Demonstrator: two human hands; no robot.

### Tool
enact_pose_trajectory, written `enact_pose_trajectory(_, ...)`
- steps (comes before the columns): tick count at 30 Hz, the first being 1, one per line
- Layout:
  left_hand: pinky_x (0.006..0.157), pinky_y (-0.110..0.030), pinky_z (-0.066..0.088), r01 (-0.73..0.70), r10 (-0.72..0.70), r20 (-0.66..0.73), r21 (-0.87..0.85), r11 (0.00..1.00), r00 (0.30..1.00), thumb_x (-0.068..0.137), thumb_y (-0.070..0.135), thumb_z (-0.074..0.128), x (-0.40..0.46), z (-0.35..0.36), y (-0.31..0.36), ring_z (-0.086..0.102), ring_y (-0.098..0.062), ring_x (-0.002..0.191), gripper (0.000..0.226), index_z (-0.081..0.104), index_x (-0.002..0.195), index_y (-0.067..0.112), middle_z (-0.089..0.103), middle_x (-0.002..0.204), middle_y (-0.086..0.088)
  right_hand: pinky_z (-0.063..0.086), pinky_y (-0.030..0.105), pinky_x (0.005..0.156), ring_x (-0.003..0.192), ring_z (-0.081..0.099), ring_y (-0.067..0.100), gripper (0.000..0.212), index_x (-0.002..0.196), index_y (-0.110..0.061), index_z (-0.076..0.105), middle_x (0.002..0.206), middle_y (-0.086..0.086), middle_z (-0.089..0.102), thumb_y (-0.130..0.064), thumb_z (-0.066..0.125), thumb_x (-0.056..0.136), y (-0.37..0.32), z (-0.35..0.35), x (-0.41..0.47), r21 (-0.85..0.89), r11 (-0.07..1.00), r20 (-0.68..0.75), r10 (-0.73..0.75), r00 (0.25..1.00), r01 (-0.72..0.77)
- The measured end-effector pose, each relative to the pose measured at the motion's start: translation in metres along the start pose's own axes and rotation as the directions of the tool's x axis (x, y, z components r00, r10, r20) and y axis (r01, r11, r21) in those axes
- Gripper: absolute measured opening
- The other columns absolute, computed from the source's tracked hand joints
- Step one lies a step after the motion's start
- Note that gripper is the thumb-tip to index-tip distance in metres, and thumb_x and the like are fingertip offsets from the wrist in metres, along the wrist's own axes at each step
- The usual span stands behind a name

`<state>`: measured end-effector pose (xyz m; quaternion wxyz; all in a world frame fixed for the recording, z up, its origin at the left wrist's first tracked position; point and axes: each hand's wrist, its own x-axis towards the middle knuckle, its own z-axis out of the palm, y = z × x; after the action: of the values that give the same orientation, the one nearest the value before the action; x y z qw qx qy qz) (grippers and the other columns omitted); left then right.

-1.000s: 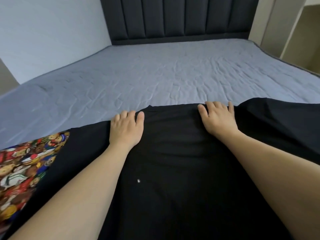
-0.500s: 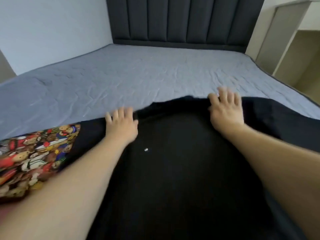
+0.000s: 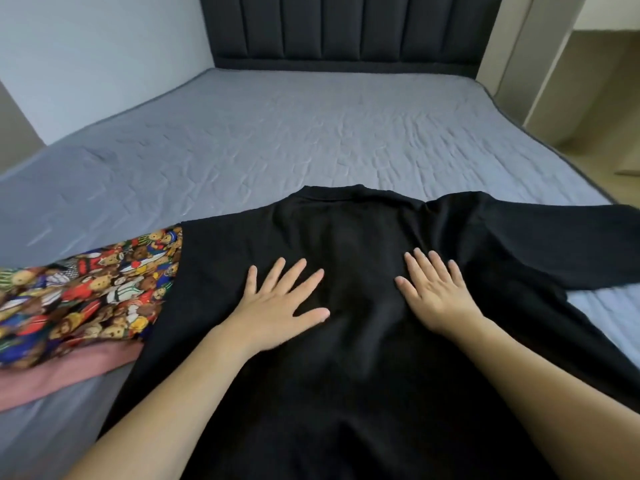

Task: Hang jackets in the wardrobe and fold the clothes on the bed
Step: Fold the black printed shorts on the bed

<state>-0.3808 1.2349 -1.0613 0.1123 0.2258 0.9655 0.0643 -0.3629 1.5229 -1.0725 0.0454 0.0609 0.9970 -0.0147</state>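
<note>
Hands are pressing flat on a black T-shirt (image 3: 363,358) that is lying spread out on the near part of the bed (image 3: 277,140), its round collar pointing toward the dark padded headboard (image 3: 346,29). The left hand (image 3: 277,306) and the right hand (image 3: 434,296) are both lying open, fingers straight and fanned, palms down on the chest area just beside each other; neither is gripping any cloth. This appears to be the smoothing step before folding. To do it well, the palms probably ought to be sweeping outward from the middle toward the sleeves, pushing wrinkles off the edges without dragging the whole shirt. The right sleeve is lying stretched to the side; the left one is partly resting over a bright garment printed with teddy bears (image 3: 86,299), which is lying on something pink (image 3: 62,372). The shirt looks like soft, matte, limp cotton. The grey sheet beneath is finely creased and quilted-looking.
</note>
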Motion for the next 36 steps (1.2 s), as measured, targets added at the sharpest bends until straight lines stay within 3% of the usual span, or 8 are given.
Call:
enact_pose_trajectory(7, 0.113, -0.058, -0.019, -0.243, 0.219, 0.174, 0.128, 0.962, 0.960, 0.070, 0.080, -0.022, -0.149, 0.034, 0.067, -0.037, -0.013, 0.141, 0.079, -0.019, 0.144, 0.054, -0.026, 0.159, 0.014, -0.007, 0.046, 0.120, 0.149, -0.016, 0.021, 0.121, 0.156, -0.026, -0.002, 0.162, 0.001, -0.015, -0.073, -0.046, 0.053, 0.008, 0.001, -0.141, -0.015, 0.998, 0.105, -0.063, 0.993, 0.065)
enact_pose_trajectory(10, 0.117, -0.057, -0.012, -0.115, 0.113, 0.271, -0.009, 0.993, 0.956, 0.098, 0.059, 0.012, -0.179, 0.018, 0.092, -0.022, -0.011, 0.147, 0.054, 0.002, 0.151, 0.050, -0.012, 0.162, 0.018, -0.009, 0.048, 0.119, 0.149, -0.012, 0.017, 0.078, 0.155, -0.028, -0.004, 0.163, -0.003, -0.010, -0.067, -0.009, 0.088, 0.017, -0.001, -0.189, 0.012, 1.000, 0.100, -0.007, 0.995, 0.006)
enact_pose_trajectory(13, 0.116, -0.042, 0.024, -0.138, 0.146, 0.044, -0.151, 0.979, 0.988, 0.095, 0.061, 0.032, -0.214, -0.003, 0.132, 0.023, -0.012, 0.142, 0.051, 0.034, 0.141, 0.039, 0.025, 0.150, 0.018, -0.016, 0.057, 0.112, 0.149, -0.012, 0.021, 0.074, 0.154, -0.034, -0.004, 0.163, -0.002, -0.009, -0.070, 0.012, 0.092, 0.042, -0.013, -0.225, 0.000, 0.983, -0.002, 0.186, 0.983, -0.186)
enact_pose_trajectory(15, 0.101, -0.037, 0.036, -0.293, 0.294, -0.067, 0.026, 0.956, 0.954, 0.079, 0.081, 0.035, -0.248, -0.008, 0.166, 0.037, -0.013, 0.119, 0.071, 0.036, 0.128, 0.030, 0.031, 0.129, 0.012, -0.004, 0.064, 0.112, 0.149, -0.001, 0.033, 0.083, 0.154, -0.029, -0.006, 0.163, 0.008, -0.001, -0.075, 0.018, 0.089, 0.071, -0.024, -0.248, 0.062, 0.905, -0.012, 0.422, 0.907, -0.420)
enact_pose_trajectory(18, 0.092, -0.044, 0.035, -0.395, 0.370, 0.142, 0.387, 0.833, 0.918, 0.070, 0.086, 0.038, -0.285, 0.007, 0.203, 0.034, -0.024, 0.113, 0.089, 0.034, 0.129, 0.019, 0.028, 0.127, -0.002, 0.033, 0.056, 0.103, 0.131, 0.038, 0.041, 0.092, 0.149, -0.013, 0.018, 0.144, 0.021, 0.038, -0.078, 0.031, 0.085, 0.115, -0.031, -0.277, 0.177, 0.771, 0.070, 0.611, 0.789, -0.612)
enact_pose_trajectory(26, 0.064, -0.031, 0.039, -0.430, 0.325, 0.604, 0.033, 0.902, 0.728, 0.087, 0.032, 0.050, -0.286, -0.028, 0.225, 0.053, -0.022, 0.075, 0.018, 0.051, 0.081, 0.015, 0.058, 0.085, -0.001, 0.037, 0.040, 0.078, 0.109, 0.057, 0.039, 0.024, 0.116, -0.003, 0.044, 0.121, 0.022, 0.057, -0.021, 0.037, 0.101, 0.155, -0.047, -0.299, 0.009, 0.876, -0.046, 0.481, 0.875, -0.481)
enact_pose_trajectory(31, 0.061, -0.029, 0.039, -0.569, 0.400, 0.568, 0.153, 0.808, 0.720, 0.081, 0.029, 0.055, -0.307, -0.026, 0.232, 0.051, -0.027, 0.070, 0.017, 0.046, 0.074, 0.016, 0.055, 0.074, -0.004, 0.038, 0.044, 0.094, 0.124, 0.039, 0.032, 0.053, 0.142, -0.016, 0.027, 0.138, 0.010, 0.034, -0.019, 0.044, 0.091, 0.103, -0.046, -0.278, -0.209, 0.932, -0.146, 0.271, 0.951, -0.297)
enact_pose_trajectory(36, 0.068, -0.031, 0.045, -0.577, 0.316, 0.708, 0.156, 0.801, 0.631, 0.084, 0.030, 0.055, -0.312, -0.019, 0.229, 0.060, -0.031, 0.088, 0.030, 0.065, 0.107, 0.014, 0.063, 0.090, -0.009, 0.017, 0.055, 0.113, 0.143, 0.021, 0.029, 0.064, 0.152, -0.034, 0.012, 0.157, 0.000, 0.011, -0.052, 0.037, 0.096, 0.069, -0.042, -0.271, 0.136, 0.986, 0.038, 0.091, 0.995, -0.095)
